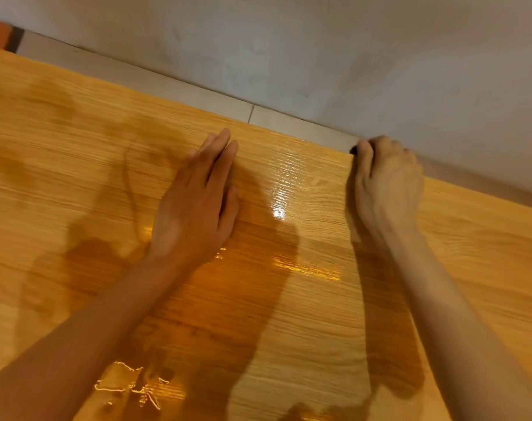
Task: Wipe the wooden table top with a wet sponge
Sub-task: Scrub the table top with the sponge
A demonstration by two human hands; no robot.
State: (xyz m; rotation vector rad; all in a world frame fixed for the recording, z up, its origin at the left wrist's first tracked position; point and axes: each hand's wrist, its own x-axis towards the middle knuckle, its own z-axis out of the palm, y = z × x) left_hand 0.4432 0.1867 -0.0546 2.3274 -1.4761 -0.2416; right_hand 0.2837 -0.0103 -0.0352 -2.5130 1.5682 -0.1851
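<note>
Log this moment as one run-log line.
left hand: flat on table top | right hand: closed at far edge, dark bit showing, sponge unconfirmed | surface: wet streaks

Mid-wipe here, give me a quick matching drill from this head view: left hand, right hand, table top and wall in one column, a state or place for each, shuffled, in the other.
Things:
1. left hand
2. right hand
3. wooden table top
4. wall

States or places:
A. glossy with wet streaks
B. curled shut over a small dark thing at the far edge
C. grey, beyond the far edge
D. flat, palm down, fingers straight

Pairs: 1-D, 2-B, 3-A, 4-C
</note>
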